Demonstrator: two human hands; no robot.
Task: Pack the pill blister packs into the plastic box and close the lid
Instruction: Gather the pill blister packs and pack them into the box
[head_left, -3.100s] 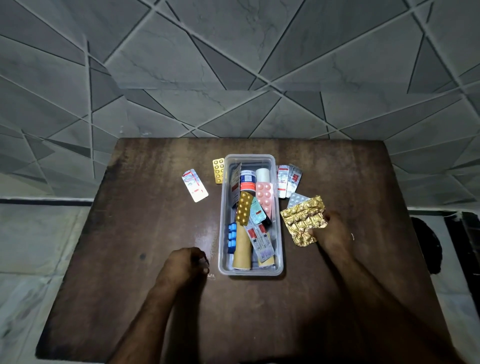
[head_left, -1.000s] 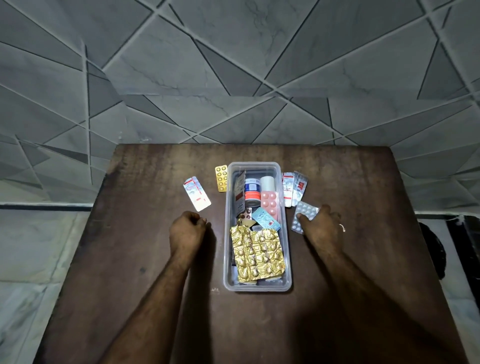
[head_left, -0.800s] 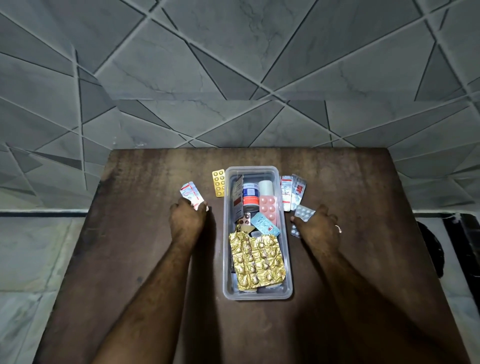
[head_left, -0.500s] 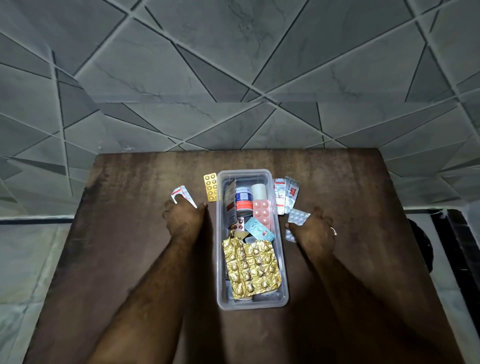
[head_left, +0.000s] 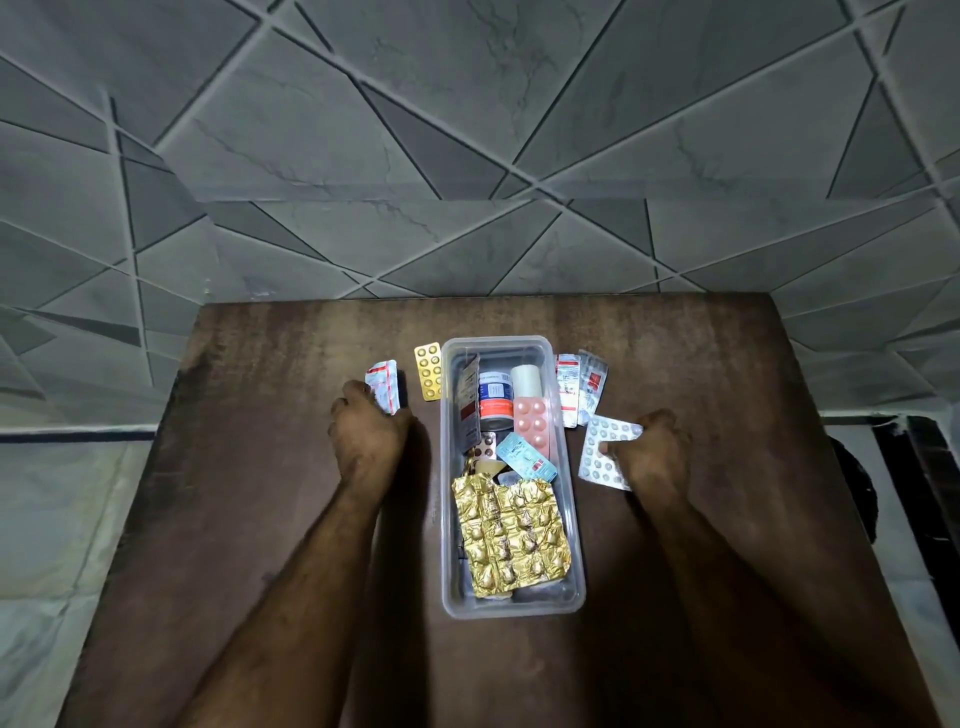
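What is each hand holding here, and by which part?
Left hand grips the red-and-white blister pack by its near end. Right hand pinches the silver blister pack by its right edge.

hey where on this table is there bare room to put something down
Bare wood: the far strip between the plastic box and the wall, plus the table's outer left and right margins beyond each forearm. Crowded: beside the box's far end, where loose packs lie and the left hand and right hand each grip one.

The box (head_left: 511, 597) sits mid-table (head_left: 260, 519) – blister packs (head_left: 511, 540) inside, more packs (head_left: 428, 370) left and right of it.
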